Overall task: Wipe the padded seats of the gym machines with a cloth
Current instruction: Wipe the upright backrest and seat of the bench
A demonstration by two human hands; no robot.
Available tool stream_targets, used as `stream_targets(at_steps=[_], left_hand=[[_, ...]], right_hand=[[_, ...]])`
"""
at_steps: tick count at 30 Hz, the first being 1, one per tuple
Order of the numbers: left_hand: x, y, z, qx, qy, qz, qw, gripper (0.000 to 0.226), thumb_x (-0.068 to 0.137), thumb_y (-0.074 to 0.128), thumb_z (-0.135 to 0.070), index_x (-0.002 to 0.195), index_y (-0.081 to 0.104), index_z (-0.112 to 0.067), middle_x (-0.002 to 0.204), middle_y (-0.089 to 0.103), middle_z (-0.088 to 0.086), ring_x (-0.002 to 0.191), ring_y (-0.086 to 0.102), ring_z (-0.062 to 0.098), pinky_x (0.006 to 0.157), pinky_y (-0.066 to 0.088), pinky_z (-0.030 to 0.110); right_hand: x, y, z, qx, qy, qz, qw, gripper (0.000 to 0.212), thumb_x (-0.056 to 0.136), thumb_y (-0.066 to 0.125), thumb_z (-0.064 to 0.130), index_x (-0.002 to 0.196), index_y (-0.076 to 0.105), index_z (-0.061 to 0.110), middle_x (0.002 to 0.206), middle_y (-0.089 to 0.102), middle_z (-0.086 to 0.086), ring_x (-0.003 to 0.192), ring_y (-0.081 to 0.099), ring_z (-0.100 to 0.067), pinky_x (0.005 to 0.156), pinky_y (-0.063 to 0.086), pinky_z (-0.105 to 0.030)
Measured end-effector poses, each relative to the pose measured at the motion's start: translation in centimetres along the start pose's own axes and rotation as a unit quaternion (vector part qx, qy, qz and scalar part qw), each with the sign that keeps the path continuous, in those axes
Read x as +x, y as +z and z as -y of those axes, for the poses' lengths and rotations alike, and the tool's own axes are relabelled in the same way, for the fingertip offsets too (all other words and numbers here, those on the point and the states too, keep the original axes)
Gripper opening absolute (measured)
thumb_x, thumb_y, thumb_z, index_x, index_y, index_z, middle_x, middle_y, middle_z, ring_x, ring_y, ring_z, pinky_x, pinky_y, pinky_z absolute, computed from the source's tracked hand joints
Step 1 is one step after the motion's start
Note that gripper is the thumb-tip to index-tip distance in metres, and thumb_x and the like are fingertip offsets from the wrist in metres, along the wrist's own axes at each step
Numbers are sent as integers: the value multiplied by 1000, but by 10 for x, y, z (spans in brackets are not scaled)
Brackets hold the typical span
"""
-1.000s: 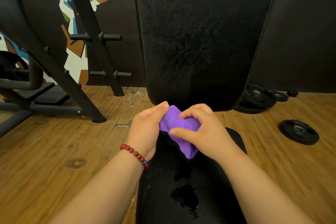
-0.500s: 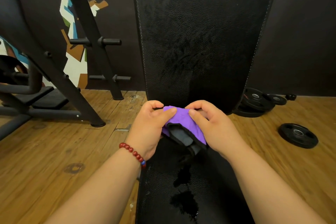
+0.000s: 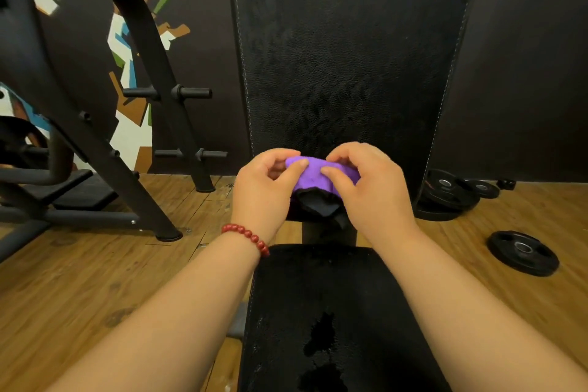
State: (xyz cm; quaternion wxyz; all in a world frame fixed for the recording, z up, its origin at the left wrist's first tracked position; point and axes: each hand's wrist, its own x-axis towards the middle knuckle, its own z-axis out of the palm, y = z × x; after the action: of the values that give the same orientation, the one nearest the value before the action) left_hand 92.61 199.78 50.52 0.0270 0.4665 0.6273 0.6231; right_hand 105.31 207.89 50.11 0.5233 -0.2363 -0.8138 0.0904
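Observation:
A purple cloth [image 3: 313,177] with a dark underside is bunched between both hands, held in the air just in front of the foot of the upright black backrest pad [image 3: 346,51]. My left hand [image 3: 265,192], with a red bead bracelet at the wrist, pinches the cloth's left end. My right hand [image 3: 370,192] pinches its right end, fingers curled over the top. Below them lies the black padded seat [image 3: 346,299], with wet dark patches near its front.
A black machine frame [image 3: 95,137] with pegs stands on the left of the wooden floor [image 3: 79,280]. Black weight plates lie on the right, one flat [image 3: 523,253] and a stack [image 3: 447,191] against the dark wall.
Both hands lifted the cloth off the seat and up toward the base of the backrest. They shifted from covering it to pinching its two ends.

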Motion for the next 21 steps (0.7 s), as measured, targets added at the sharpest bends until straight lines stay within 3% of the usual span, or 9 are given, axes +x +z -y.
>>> stream_targets(at_steps=[2, 4, 7, 9, 11, 14, 17, 21], left_hand=[[18, 4, -3, 48, 53, -28, 997, 11, 90, 66, -25, 89, 63, -35, 83, 62, -16, 82, 59, -1, 67, 46, 8], [33, 10, -3, 123, 100, -56, 986, 5, 90, 66, -28, 91, 66, -33, 85, 57, -15, 84, 55, 5, 72, 41, 11], [46, 12, 2, 211, 136, -116, 961, 14, 86, 70, -34, 97, 72, -26, 101, 49, -11, 101, 41, 9, 88, 35, 25], [52, 7, 5, 235, 187, -134, 944, 27, 83, 72, -34, 109, 69, -25, 122, 49, -4, 119, 36, 13, 102, 29, 32], [60, -1, 10, 268, 247, -103, 926, 46, 86, 68, -36, 129, 58, -27, 150, 35, 2, 142, 20, 21, 112, 15, 39], [80, -14, 18, 350, 344, -38, 871, 55, 95, 50, -42, 147, 37, -28, 161, 14, 6, 149, -3, 25, 117, -1, 43], [101, -20, 24, 424, 414, 4, 806, 54, 100, 35, -46, 150, 27, -27, 161, 13, 9, 148, -1, 30, 119, -10, 39], [114, -20, 35, 432, 461, -14, 775, 51, 103, 29, -45, 149, 29, -25, 159, 19, 12, 147, 7, 33, 120, -7, 42]], right_hand=[[18, 4, -2, -59, -39, -38, 997, 6, 87, 67, 20, 91, 64, 19, 85, 60, 7, 81, 53, -15, 75, 45, -36], [31, 10, -4, -116, -70, -77, 988, 6, 86, 68, 17, 90, 64, 16, 86, 61, -1, 80, 53, -22, 68, 43, -38], [34, 22, -11, -215, -149, -109, 959, 10, 82, 64, 13, 91, 69, 12, 89, 59, -8, 77, 53, -28, 62, 32, -32], [32, 27, -19, -235, -199, -106, 945, 20, 84, 58, 13, 98, 72, 10, 95, 62, -11, 80, 56, -30, 63, 35, -33], [29, 29, -26, -221, -233, -104, 941, 25, 89, 56, 13, 106, 72, 6, 108, 65, -14, 90, 60, -33, 69, 46, -39], [23, 32, -35, -229, -257, -79, 936, 37, 93, 59, 32, 117, 69, 6, 128, 61, -13, 111, 59, -32, 83, 48, -44], [25, 34, -40, -265, -274, -56, 923, 53, 92, 59, 49, 123, 65, 6, 139, 54, -10, 124, 51, -29, 92, 44, -43], [29, 41, -46, -294, -306, -56, 904, 56, 93, 59, 48, 128, 60, 4, 140, 54, -9, 127, 51, -26, 97, 46, -42]])
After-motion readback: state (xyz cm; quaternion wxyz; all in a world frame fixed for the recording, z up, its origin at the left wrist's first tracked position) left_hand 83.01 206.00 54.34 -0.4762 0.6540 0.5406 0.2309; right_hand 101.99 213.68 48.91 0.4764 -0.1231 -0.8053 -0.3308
